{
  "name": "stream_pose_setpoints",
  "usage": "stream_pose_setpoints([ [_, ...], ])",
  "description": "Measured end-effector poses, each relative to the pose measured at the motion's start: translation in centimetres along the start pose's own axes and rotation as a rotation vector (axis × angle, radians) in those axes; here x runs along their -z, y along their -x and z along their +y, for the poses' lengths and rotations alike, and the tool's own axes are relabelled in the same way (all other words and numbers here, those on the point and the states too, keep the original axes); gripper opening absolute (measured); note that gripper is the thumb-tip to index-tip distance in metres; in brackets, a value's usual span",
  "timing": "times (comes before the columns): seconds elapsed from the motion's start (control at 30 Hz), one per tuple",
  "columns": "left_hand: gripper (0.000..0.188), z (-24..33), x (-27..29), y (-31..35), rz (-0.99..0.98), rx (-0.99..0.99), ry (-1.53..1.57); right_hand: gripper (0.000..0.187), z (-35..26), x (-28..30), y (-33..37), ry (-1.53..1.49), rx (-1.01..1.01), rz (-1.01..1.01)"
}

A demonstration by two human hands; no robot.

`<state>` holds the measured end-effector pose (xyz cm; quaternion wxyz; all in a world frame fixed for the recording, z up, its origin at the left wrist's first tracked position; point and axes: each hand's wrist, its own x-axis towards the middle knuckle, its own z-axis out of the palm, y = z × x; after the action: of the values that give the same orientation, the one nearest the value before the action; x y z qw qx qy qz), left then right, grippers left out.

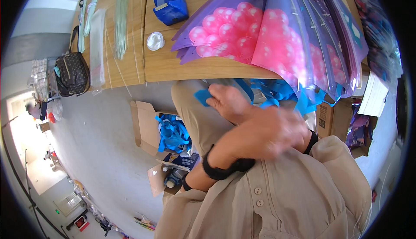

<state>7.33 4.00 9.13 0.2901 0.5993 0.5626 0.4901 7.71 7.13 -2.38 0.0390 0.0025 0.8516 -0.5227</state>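
Ribbon (202, 97): bright blue, flat strip, end jutting from right fingers (217, 92).

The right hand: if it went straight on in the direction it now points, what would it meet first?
Beyond the blue ribbon that it pinches, the right hand would probably meet the beige trouser leg first, near the knee; depth is unclear, so it might pass above.

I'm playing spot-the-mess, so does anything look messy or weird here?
A little. Blue strips sit tangled in the open box instead of neatly sorted. On the table, a few thin sticks lie stray, apart from the bundle, one poking past the edge. I see no spill.
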Motion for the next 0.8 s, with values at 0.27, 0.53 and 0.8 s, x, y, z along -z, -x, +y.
stream_pose_setpoints([
  [0.27,0.011,-6.7,6.2,6.4,1.263,0.545,0.054,0.014,-0.4,3.9,-2.7,-0.758,-0.088,0.310],
  [0.53,0.005,-8.4,5.1,5.8,1.242,0.529,0.168,0.012,-0.5,3.4,-3.8,-0.791,-0.111,0.354],
  [0.8,0.009,-9.0,5.8,6.4,1.263,0.579,0.268,0.013,0.1,3.1,-4.0,-0.890,-0.204,0.417],
])
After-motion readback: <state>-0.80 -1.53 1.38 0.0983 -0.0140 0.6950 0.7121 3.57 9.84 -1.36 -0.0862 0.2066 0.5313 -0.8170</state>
